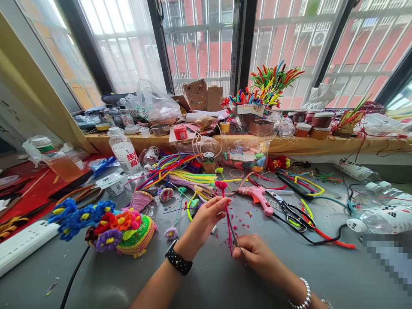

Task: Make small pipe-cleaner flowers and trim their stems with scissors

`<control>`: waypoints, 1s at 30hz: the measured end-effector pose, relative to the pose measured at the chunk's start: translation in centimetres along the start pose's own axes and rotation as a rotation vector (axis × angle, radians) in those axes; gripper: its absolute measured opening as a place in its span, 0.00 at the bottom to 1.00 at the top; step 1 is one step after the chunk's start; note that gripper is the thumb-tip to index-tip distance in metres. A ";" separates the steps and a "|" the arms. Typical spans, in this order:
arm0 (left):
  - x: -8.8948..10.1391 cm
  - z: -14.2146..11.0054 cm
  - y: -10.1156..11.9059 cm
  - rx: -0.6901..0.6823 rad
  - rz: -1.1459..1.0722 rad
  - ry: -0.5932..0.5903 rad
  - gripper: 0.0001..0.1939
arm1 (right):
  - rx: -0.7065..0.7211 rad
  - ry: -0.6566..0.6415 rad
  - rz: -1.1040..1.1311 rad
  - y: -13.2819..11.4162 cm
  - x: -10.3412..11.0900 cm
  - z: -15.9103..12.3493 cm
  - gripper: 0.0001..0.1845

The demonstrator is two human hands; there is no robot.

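Between thumb and fingers my left hand (210,213) pinches a magenta pipe cleaner (229,227) just below its curled, flower-like head (220,185). The stem hangs down from the fingers toward my right hand (254,253). That hand is closed around the handles of small scissors (235,242), whose blades point up along the stem. Whether the blades touch the stem I cannot tell. Magenta fluff clippings (246,221) lie scattered on the grey table around both hands.
A pink glue gun (257,196) and large black-handled scissors (291,214) lie to the right. Left stands a basket of pipe-cleaner flowers (137,236). Behind is a bundle of pipe cleaners (189,178). Water bottles (381,219) lie far right; a power strip (27,242) is far left.
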State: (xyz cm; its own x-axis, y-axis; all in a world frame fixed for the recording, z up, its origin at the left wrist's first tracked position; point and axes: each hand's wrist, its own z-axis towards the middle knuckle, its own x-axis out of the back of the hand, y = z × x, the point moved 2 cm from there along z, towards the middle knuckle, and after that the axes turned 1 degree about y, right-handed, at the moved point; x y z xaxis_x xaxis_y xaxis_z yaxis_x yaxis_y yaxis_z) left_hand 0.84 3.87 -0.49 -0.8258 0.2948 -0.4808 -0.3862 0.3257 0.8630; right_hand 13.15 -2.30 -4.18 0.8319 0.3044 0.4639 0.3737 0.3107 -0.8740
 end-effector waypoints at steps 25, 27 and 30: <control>0.8 0.3 0.0 -0.077 -0.053 0.042 0.07 | -0.085 -0.100 0.135 0.4 -0.2 -0.2 0.35; 0.7 0.3 0.0 -0.062 -0.063 0.045 0.07 | -0.057 -0.100 0.111 0.1 0.0 -0.3 0.36; 0.5 0.3 -0.1 -0.023 -0.077 0.030 0.07 | -0.037 -0.100 0.043 -0.3 0.2 -0.4 0.38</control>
State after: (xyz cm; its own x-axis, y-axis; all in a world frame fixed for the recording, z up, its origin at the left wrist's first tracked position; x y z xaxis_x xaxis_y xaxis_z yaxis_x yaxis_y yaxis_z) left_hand 0.60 4.26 -0.91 -0.8051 0.2422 -0.5415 -0.4584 0.3253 0.8271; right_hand 13.41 -2.71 -3.90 0.8029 0.4057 0.4368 0.3554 0.2625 -0.8971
